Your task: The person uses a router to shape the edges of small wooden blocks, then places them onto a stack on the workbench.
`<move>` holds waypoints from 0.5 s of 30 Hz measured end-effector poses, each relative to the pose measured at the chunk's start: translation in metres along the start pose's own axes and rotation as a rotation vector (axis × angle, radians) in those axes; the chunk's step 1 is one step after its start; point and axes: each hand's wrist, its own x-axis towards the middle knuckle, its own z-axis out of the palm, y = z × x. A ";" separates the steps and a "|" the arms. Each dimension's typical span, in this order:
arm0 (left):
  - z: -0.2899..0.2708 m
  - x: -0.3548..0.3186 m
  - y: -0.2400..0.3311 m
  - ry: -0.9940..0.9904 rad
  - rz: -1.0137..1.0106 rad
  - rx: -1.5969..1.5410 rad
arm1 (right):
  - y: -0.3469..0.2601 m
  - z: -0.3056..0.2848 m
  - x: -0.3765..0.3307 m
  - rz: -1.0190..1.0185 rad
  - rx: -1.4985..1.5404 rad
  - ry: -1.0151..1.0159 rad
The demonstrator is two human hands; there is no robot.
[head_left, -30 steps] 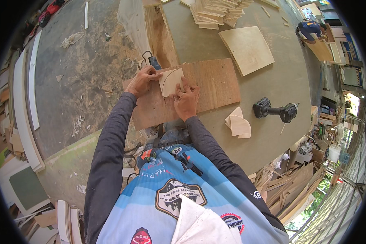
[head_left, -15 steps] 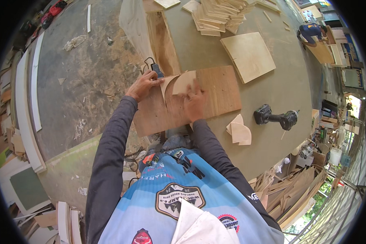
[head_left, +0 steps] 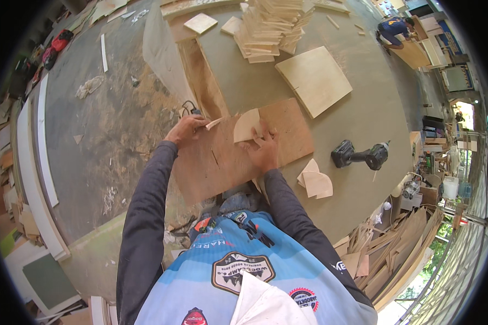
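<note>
A brown plywood board (head_left: 214,162) lies across the bench edge in front of me, with a short dark slot in it. My right hand (head_left: 264,150) grips a pale quarter-round plywood piece (head_left: 246,124) by its lower right side, over the board. Between the fingertips of my left hand (head_left: 187,130) is a thin pointed wood offcut (head_left: 214,123), at the board's far left corner. Just beyond that hand sits a dark corded power tool (head_left: 192,109), partly hidden by it. More rounded pale pieces (head_left: 315,181) lie together to the right of the board.
A black cordless drill (head_left: 360,157) rests on the bench (head_left: 363,103) to the right. Farther off are a square plywood panel (head_left: 314,80) and a stack of thin boards (head_left: 265,32). Scrap wood (head_left: 396,254) leans at lower right. Another person (head_left: 394,31) bends over boards at far right.
The curved offcut has come away from beside the quarter-round piece and is now pinched in my left hand, turned edge-on. My right hand's fingers have closed on the quarter-round piece. The view has shifted slightly.
</note>
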 end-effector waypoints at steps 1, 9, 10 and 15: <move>-0.001 0.003 0.005 -0.027 -0.046 -0.051 | 0.001 -0.003 0.001 0.014 0.015 -0.014; 0.012 0.012 -0.029 0.027 -0.363 -0.371 | 0.022 0.005 0.007 0.039 0.019 -0.097; 0.007 0.012 -0.019 0.068 -0.376 -0.307 | 0.026 0.006 0.004 0.037 0.024 -0.069; -0.005 -0.043 -0.037 0.395 -0.402 -0.174 | 0.021 -0.006 0.011 0.102 0.219 -0.039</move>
